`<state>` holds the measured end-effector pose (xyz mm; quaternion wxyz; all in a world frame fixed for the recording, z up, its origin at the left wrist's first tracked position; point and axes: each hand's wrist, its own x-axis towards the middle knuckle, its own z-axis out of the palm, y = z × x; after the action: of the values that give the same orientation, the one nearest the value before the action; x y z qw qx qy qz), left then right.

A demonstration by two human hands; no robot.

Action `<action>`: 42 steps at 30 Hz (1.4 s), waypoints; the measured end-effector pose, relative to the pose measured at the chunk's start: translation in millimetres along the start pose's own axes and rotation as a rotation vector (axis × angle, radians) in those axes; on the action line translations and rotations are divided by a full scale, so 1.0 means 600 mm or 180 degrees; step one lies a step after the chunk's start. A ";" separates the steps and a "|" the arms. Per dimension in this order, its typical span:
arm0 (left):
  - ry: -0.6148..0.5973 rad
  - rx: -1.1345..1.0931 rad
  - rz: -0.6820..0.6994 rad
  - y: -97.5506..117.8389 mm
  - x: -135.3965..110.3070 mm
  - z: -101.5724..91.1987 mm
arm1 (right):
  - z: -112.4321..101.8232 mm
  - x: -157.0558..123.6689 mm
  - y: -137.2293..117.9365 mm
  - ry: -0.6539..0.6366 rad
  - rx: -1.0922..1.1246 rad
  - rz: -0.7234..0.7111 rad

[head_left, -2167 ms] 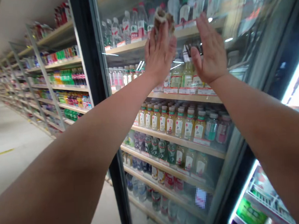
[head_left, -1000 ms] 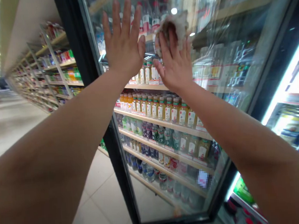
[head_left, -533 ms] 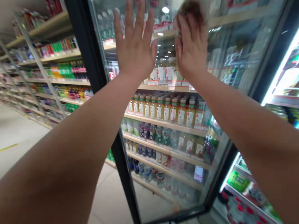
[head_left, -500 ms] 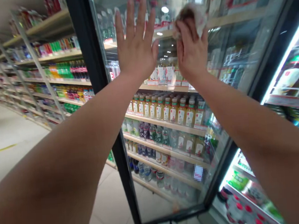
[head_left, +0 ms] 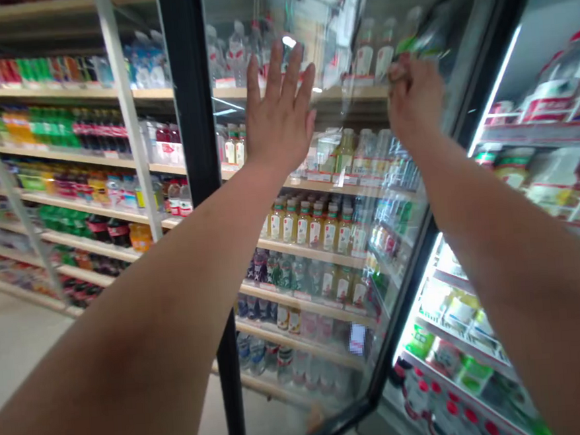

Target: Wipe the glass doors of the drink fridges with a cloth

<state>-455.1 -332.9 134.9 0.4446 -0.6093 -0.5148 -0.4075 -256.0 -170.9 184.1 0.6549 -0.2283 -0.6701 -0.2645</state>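
My left hand [head_left: 281, 122] lies flat with fingers spread against the glass pane [head_left: 326, 380] of a dark-framed cooler door. Higher up on the pane's right side, my right hand [head_left: 417, 99] is closed, its fingers bent against the glass. A crumpled pale cloth is in that hand, now almost wholly hidden by the fingers and blurred. Through the glass show shelves of bottled drinks, including a row of yellow juice bottles [head_left: 315, 227]. Reflections overlap them.
The door's black frame [head_left: 190, 105] stands upright left of my hands. Long shelves of drinks [head_left: 77, 159] run along the left above a pale floor [head_left: 11, 343]. At the right, the lit cooler [head_left: 473, 277] stands open with bottles and packs on its shelves.
My right hand has moved right across the glass with the cloth, which shows far less now. My left hand stays spread on the pane. The view has turned left.
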 end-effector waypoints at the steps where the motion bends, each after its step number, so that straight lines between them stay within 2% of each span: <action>1: -0.0031 -0.0020 -0.0026 0.001 0.001 -0.003 | 0.015 -0.034 -0.012 -0.0021 -0.0061 -0.0029; 4: -0.0108 -0.0226 -0.0043 0.001 0.001 -0.007 | 0.049 -0.128 -0.050 -0.0065 -0.0217 0.0197; 6: -0.0120 -0.0352 -0.0015 0.000 0.001 -0.007 | 0.056 -0.155 -0.060 -0.0127 -0.0099 0.0238; 8: -0.0068 -0.0374 0.0032 -0.004 0.000 -0.006 | 0.053 -0.144 -0.054 -0.0231 0.0047 0.0265; 10: 0.0033 -0.0334 0.0101 -0.008 -0.001 -0.004 | 0.047 -0.113 -0.042 -0.0250 0.0188 0.0429; 12: 0.0091 -0.0288 0.0144 -0.012 0.000 0.000 | 0.047 -0.087 -0.039 -0.0134 0.0294 0.0674; 14: 0.0069 -0.0259 0.0114 -0.014 0.002 0.004 | 0.053 -0.084 -0.054 0.0002 0.0316 0.0772; 16: 0.0044 -0.0239 0.0045 -0.014 0.005 0.008 | 0.060 -0.102 -0.082 0.0014 0.0292 0.0572; 20: 0.0080 -0.0214 0.0072 -0.012 0.005 0.010 | 0.060 -0.118 -0.116 -0.0286 0.0279 -0.0203; 22: 0.0073 -0.0213 0.0125 -0.011 0.003 0.009 | 0.054 -0.102 -0.110 -0.0363 0.0220 -0.0183; 26: 0.0062 -0.0217 0.0131 -0.012 0.004 0.012 | 0.047 -0.091 -0.090 -0.0239 0.0158 0.0365; 28: 0.0071 -0.0148 0.0153 -0.014 0.005 0.016 | 0.048 -0.110 -0.092 -0.0309 0.0160 0.0194; 30: 0.0081 0.0028 0.0207 -0.017 0.006 0.021 | 0.049 -0.129 -0.096 -0.0466 0.0132 -0.0173; 33: 0.0066 0.0357 0.0234 -0.021 0.006 0.025 | 0.050 -0.131 -0.085 -0.0537 0.0083 -0.0458; 38: 0.0069 0.0332 0.0177 -0.021 0.006 0.027 | 0.058 -0.116 -0.041 -0.0217 -0.0073 0.0094; 42: 0.0173 0.0354 0.0173 -0.026 0.007 0.029 | 0.064 -0.122 -0.014 -0.0282 -0.0081 -0.0012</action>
<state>-469.1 -314.0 135.8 0.5025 -0.5862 -0.5076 -0.3825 -287.5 -149.3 110.2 0.6210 -0.2469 -0.6955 -0.2639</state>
